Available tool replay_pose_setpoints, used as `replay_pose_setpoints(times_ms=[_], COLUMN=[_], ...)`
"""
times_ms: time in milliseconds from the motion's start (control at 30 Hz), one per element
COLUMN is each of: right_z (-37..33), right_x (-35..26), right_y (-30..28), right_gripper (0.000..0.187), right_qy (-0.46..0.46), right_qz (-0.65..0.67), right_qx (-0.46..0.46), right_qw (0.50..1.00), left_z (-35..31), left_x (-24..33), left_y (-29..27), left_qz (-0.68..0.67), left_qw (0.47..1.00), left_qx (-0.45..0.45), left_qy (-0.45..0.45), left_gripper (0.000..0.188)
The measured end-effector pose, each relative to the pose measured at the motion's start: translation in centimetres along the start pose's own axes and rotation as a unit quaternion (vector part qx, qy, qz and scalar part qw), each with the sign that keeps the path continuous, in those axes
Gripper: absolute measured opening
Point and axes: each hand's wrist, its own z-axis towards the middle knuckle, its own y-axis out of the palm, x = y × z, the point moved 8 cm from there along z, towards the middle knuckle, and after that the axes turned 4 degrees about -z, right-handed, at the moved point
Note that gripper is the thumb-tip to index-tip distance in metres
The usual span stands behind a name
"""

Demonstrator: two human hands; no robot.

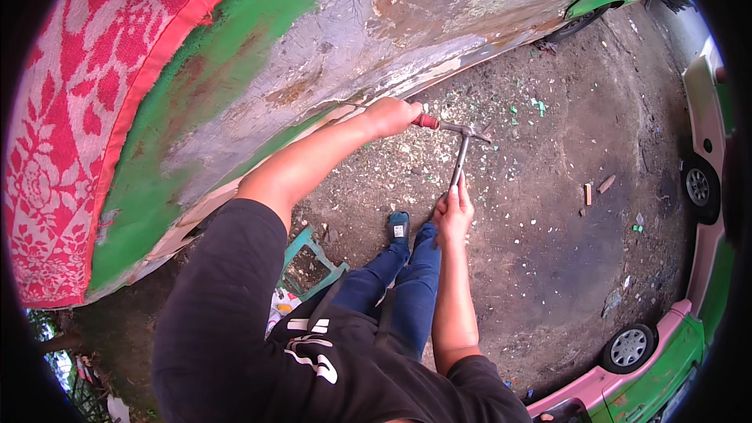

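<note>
My left hand (pixel 388 117) is closed round a red-handled tool (pixel 426 121), like a screwdriver or chisel. A thin dark shank seems to run from the fist toward the lower edge of a worn car body panel (pixel 313 55). In my right hand (pixel 453 215) is a claw hammer (pixel 462 155), gripped by its metal shaft. The hammer's face meets, or nearly meets, the butt of the red handle, and its claw points away to the right. The panel is green with patches scraped to grey and rusty metal. Most of the red handle is hidden in my fist.
A red-and-white floral cloth (pixel 102 86) drapes over the panel at left. By my legs stands a green plastic stool (pixel 301 262). Paint flakes (pixel 439 145) litter the dirt ground. Pink-and-green cars (pixel 658 368) line the right side, and wood scraps (pixel 606 183) lie between.
</note>
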Motion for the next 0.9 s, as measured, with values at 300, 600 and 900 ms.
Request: replay_pose_setpoints(times_ms=[300, 600, 900], right_z=[-1.0, -0.4, -1.4], right_x=[-2.5, -0.7, 1.4], right_y=[-6.3, -5.8, -2.6], right_gripper=[0.047, 0.047, 0.05], right_qy=[-0.028, 0.0, 0.044], right_qz=[0.03, 0.018, 0.113], right_qx=[0.075, 0.052, 0.052], right_qw=[0.996, 0.999, 0.991], left_z=[-0.2, 0.1, 0.3], left_x=[0.9, 0.4, 0.2], left_y=[1.6, 2.7, 1.3], left_qz=[0.04, 0.036, 0.019], left_qw=[0.998, 0.997, 0.999], left_qx=[-0.042, -0.059, -0.023], left_qy=[0.032, 0.034, 0.016], left_gripper=[0.01, 0.01, 0.013])
